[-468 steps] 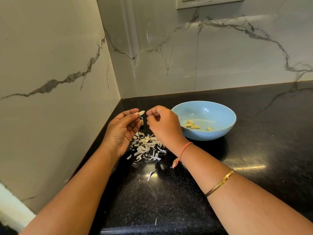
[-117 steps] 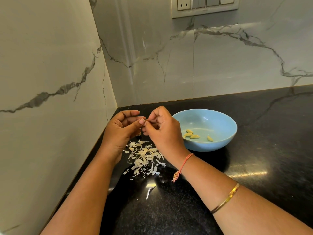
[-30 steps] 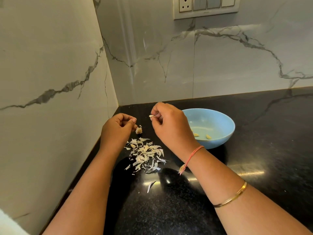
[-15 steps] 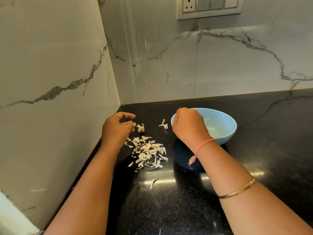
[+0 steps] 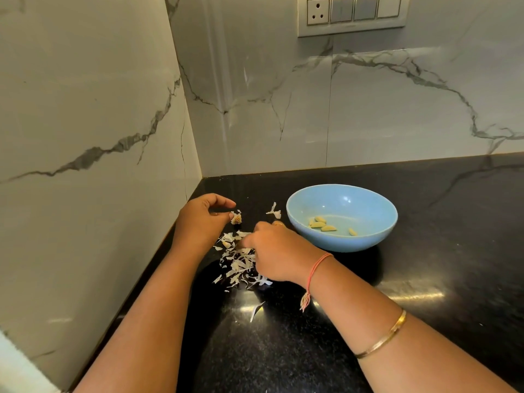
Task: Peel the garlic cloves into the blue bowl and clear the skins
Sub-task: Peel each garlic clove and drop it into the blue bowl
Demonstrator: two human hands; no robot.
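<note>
Several peeled pale garlic cloves (image 5: 320, 224) in round blue bowl (image 5: 341, 187); papery white skins (image 5: 237, 263) uncleared; right hand (image 5: 279, 252) grip unclear; left hand (image 5: 202, 225) loosely curled, apparently empty.

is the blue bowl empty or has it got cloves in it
Not empty: the upright blue bowl holds a few peeled cloves on its bottom.

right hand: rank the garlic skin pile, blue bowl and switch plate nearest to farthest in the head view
1. garlic skin pile, right against the right hand, on its left
2. blue bowl, just beyond it to the right
3. switch plate, high on the back wall
</note>
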